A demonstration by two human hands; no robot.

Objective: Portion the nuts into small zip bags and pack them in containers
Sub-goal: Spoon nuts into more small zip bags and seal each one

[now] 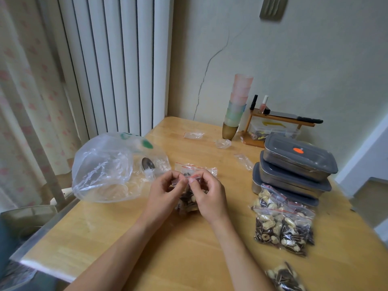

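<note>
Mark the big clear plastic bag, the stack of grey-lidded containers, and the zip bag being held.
big clear plastic bag (105, 169): head view, crumpled front wall.
stack of grey-lidded containers (298, 156): head view, top lid.
zip bag (188, 199): head view, nut-filled body between both hands.

A wooden table pushed into the corner of a pale, cracked room.

The table (189, 238) has a warm light-wood top and its far end sits against a cream wall (294, 59), where a long thin crack (206, 72) runs down toward the tabletop. On the left, white vertical blinds (113, 64) hang beside a sheer curtain (25, 85) printed with faded pink motifs, and soft daylight comes through both. A small wooden shelf (279, 118) stands against the wall at the table's far right. High on that wall is a dull metal fitting (273, 7), too blurred to identify. At the right edge, a white door frame (365, 148) shows.
</note>
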